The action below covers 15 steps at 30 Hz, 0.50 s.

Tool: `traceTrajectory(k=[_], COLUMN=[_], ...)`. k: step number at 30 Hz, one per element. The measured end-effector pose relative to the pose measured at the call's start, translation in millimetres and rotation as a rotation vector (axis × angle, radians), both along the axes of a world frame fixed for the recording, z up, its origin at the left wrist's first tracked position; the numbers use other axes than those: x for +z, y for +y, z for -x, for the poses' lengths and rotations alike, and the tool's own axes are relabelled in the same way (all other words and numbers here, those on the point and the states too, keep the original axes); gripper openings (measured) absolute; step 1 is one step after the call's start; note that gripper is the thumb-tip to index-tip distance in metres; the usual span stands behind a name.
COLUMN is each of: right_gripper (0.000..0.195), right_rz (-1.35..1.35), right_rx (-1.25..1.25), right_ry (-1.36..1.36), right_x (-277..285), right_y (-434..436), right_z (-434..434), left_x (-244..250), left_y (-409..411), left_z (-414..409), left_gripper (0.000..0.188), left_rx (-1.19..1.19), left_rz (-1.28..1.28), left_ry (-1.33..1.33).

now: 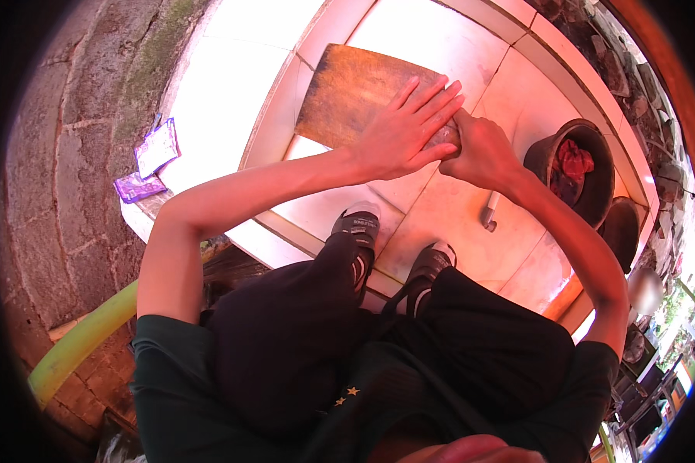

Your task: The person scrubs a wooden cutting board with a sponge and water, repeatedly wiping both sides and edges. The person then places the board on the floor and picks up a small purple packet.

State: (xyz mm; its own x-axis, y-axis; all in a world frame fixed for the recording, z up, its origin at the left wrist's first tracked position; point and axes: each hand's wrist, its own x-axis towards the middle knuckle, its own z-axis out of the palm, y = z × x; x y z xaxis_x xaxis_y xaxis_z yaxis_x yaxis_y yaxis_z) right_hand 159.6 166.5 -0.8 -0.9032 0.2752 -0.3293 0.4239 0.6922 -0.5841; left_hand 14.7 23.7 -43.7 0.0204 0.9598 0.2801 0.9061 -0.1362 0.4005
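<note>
My left hand [408, 130] lies flat, palm down, with its fingers slightly apart, over the near right part of a worn brown wooden board [347, 95]. A brown, rounded piece [450, 138] shows between the left thumb and fingers. My right hand [480, 144] is curled around the right side of this piece, its thumb near the left fingertips. Whether the piece is part of the board or a separate thing is hidden by the hands. Dark stains mark the board, which is above pale tiles.
A dark bucket [602, 173] holding red cloth [572, 162] stands right, beside another dark container [622, 228]. A short pipe end [489, 220] rises from the tiled floor [452, 231]. Purple-and-white sachets [157, 149] lie on the left ledge. A yellow-green curved pipe or pole [87, 335] is lower left.
</note>
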Motion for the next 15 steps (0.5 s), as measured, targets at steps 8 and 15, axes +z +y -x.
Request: traceTrajectory(k=[8, 15], right_gripper=[0.054, 0.052], right_rz=[-0.036, 0.002], right_rx=[0.0, -0.038], right_ry=[0.054, 0.149], right_x=[6, -12], right_y=[6, 6], right_z=[-1, 7], left_x=[-34, 6], left_y=[-7, 16], left_z=[73, 6], left_gripper=[0.064, 0.067], left_rx=[0.314, -0.014], left_rz=[-0.079, -0.127], left_ry=[0.124, -0.031])
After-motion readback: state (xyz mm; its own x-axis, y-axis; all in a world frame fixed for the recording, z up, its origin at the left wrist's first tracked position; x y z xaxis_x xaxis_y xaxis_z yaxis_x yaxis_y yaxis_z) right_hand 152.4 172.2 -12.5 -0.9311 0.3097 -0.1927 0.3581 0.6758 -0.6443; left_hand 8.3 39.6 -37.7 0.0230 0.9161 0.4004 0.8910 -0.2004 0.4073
